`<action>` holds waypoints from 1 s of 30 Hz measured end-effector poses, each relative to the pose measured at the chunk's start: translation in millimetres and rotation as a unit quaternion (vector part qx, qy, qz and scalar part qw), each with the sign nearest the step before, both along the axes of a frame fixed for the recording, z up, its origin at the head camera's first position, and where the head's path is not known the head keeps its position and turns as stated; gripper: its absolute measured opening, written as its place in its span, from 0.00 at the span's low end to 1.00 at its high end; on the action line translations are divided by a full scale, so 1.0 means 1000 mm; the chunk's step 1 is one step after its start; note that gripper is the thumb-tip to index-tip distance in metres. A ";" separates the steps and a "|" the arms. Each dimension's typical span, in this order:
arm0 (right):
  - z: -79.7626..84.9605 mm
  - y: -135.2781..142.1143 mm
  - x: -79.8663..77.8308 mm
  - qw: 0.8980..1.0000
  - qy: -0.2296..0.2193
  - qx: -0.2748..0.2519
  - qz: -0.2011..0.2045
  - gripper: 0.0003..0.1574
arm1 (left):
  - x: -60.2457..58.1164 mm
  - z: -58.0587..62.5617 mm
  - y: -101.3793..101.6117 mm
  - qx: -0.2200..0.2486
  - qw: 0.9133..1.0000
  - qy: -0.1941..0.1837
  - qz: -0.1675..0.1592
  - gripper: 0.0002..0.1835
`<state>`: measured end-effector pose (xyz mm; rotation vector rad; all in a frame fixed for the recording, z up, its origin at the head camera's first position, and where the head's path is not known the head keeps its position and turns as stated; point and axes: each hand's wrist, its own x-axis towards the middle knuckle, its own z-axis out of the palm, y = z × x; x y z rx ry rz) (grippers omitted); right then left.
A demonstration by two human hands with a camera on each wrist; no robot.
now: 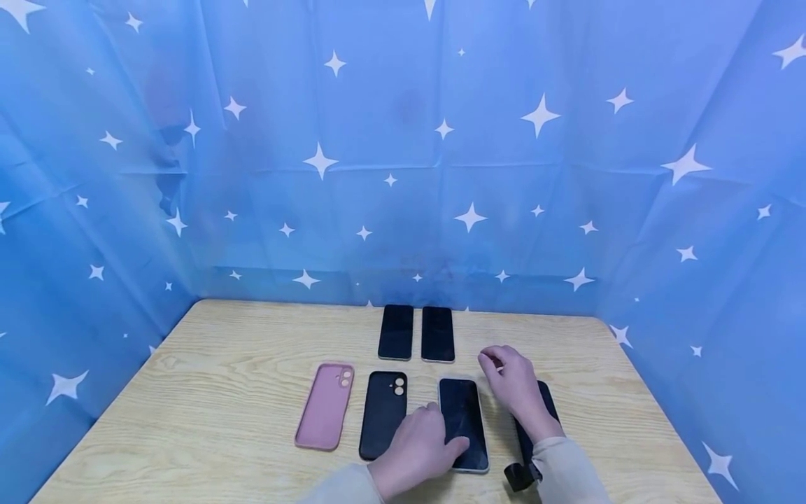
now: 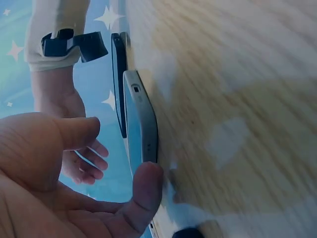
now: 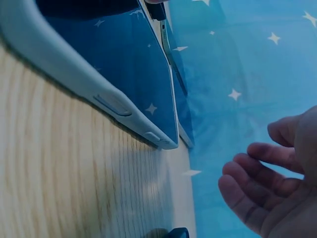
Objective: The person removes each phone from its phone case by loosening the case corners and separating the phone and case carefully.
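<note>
A phone in a pale case point(image 1: 464, 420) lies screen up on the table, between my two hands. My left hand point(image 1: 412, 451) is at its near left side, reaching partly over a black phone case point(image 1: 380, 413). In the left wrist view a fingertip point(image 2: 148, 181) touches the edge of the pale case, while the thumb stands apart from it. Beyond the phone's far right corner my right hand point(image 1: 513, 381) hovers with loosely bent fingers and nothing in them. Another dark phone point(image 1: 548, 397) lies partly hidden beneath my right forearm.
To the left lies a pink phone case point(image 1: 324, 406), its inside facing up. Two dark phones point(image 1: 395, 332) lie side by side toward the back of the wooden table point(image 1: 220, 392). A blue star-patterned curtain point(image 1: 403, 231) surrounds the table's back and sides.
</note>
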<state>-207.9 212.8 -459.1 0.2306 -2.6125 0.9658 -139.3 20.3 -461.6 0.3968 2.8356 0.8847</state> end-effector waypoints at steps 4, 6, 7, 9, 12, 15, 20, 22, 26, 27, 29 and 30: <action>-0.002 0.001 0.000 1.000 -0.001 0.001 -0.009 0.09 | 0.001 -0.001 0.010 -0.026 1.000 -0.008 -0.007 0.40; -0.003 0.002 0.000 1.000 -0.006 0.002 -0.009 0.10 | 0.001 -0.002 0.013 -0.039 0.999 -0.010 -0.008 0.40; -0.003 0.002 0.001 1.000 -0.010 0.003 -0.010 0.10 | 0.001 -0.002 0.016 -0.048 0.999 -0.010 -0.009 0.41; -0.004 0.003 0.001 1.000 -0.015 0.004 -0.011 0.11 | 0.000 -0.003 0.020 -0.070 0.997 -0.013 -0.011 0.43; -0.005 0.004 0.001 1.000 -0.017 0.003 -0.015 0.11 | -0.002 -0.004 0.028 -0.120 0.993 -0.012 -0.010 0.50; -0.005 0.004 0.001 1.000 -0.014 0.000 -0.016 0.11 | -0.003 -0.004 0.036 -0.172 0.985 -0.003 -0.003 0.55; -0.003 0.005 0.000 1.000 0.000 -0.003 -0.017 0.10 | -0.003 -0.005 0.043 -0.224 0.974 0.031 0.016 0.60; -0.003 0.007 0.000 1.000 0.002 -0.002 -0.016 0.10 | -0.004 -0.005 0.043 -0.223 0.974 0.033 0.021 0.61; -0.002 0.008 -0.001 1.000 -0.016 0.003 -0.013 0.10 | -0.005 -0.004 0.042 -0.190 0.981 0.009 0.033 0.62; -0.003 0.008 -0.002 1.000 -0.027 0.005 -0.012 0.10 | -0.005 -0.003 0.041 -0.179 0.983 0.003 0.037 0.62; -0.003 0.008 -0.002 0.999 -0.051 0.014 -0.008 0.11 | -0.006 -0.003 0.040 -0.160 0.986 0.000 0.045 0.61; -0.003 0.008 -0.003 0.998 -0.063 0.019 -0.006 0.12 | -0.007 -0.004 0.040 -0.152 0.987 0.000 0.046 0.61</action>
